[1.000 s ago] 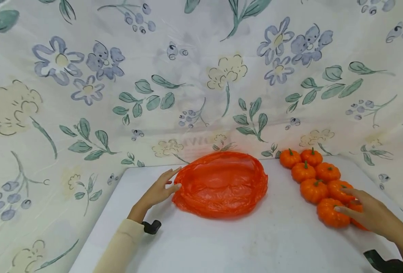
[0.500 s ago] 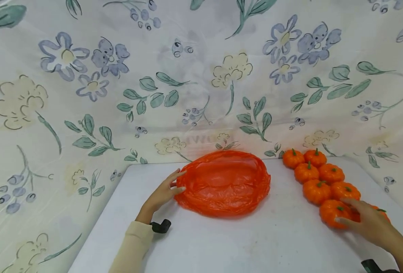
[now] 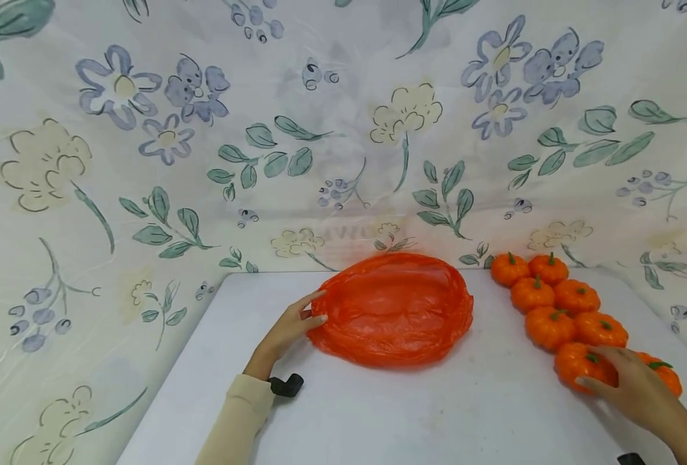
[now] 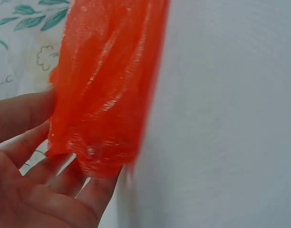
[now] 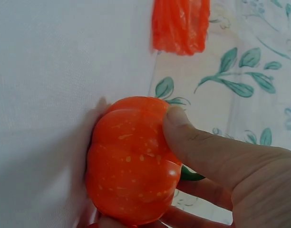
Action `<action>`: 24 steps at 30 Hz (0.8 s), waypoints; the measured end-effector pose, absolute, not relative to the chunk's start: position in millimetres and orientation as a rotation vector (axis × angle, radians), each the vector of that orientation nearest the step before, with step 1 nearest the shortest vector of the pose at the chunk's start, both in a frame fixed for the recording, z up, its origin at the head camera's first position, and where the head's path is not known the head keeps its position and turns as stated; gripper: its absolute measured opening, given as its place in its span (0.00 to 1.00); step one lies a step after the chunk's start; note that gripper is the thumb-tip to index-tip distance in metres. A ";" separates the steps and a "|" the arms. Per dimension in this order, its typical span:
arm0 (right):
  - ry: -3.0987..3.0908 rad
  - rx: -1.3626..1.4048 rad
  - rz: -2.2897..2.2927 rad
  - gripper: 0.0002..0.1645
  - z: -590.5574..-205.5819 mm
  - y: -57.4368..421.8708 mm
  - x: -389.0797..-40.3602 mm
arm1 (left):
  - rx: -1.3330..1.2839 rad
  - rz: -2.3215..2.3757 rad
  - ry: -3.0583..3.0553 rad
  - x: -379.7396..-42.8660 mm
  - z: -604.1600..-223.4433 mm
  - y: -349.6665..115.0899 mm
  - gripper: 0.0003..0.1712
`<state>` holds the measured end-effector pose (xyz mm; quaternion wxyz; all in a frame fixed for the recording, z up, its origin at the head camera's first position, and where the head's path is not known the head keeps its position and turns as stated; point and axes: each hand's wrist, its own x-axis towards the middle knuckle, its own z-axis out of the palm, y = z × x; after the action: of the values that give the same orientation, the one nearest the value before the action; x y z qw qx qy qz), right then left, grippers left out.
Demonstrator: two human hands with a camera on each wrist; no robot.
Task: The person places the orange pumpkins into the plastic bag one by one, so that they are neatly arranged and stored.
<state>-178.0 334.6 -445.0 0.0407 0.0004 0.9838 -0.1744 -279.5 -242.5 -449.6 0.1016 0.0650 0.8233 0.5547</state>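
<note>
A crumpled, translucent orange-red plastic bag (image 3: pixel 392 310) lies spread wide in the middle of the table, its opening facing up. My left hand (image 3: pixel 285 329) holds its left rim, the thumb at the opening and the fingers under the outer side in the left wrist view. On the right, my right hand (image 3: pixel 634 387) grips a small orange pumpkin (image 3: pixel 570 368) at the front of a cluster. Its thumb lies over the top near the green stem (image 5: pixel 190 175), and its fingers curl along the far side, partly hidden.
Several more small pumpkins (image 3: pixel 549 327) stand in two columns towards the back right. Another pumpkin (image 3: pixel 669 378) sits just right of the right hand, partly covered by it. A white table (image 3: pixel 378 420) holds everything. Behind it hangs a floral sheet (image 3: pixel 343 161).
My right hand has closed round the front left pumpkin, and more of the pumpkin beside it now shows. The head view has shifted slightly. The left hand stays at the bag's rim.
</note>
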 end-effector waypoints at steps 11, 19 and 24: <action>2.995 0.035 -0.548 0.55 -445.0 332.8 -172.9 | 0.114 1.727 2.369 -281.4 -460.1 -234.0 0.34; 2.985 0.076 -0.572 0.55 -445.4 329.4 -173.4 | 0.062 1.807 2.347 -281.9 -466.5 -232.9 0.34; 3.018 0.042 -0.584 0.55 -446.0 329.4 -176.2 | 0.038 1.841 2.336 -281.1 -466.7 -233.2 0.34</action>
<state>-176.2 329.4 -446.0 0.0339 0.0135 0.9812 -0.1897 -281.1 -233.2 -466.7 0.0837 0.0127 0.7826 0.6167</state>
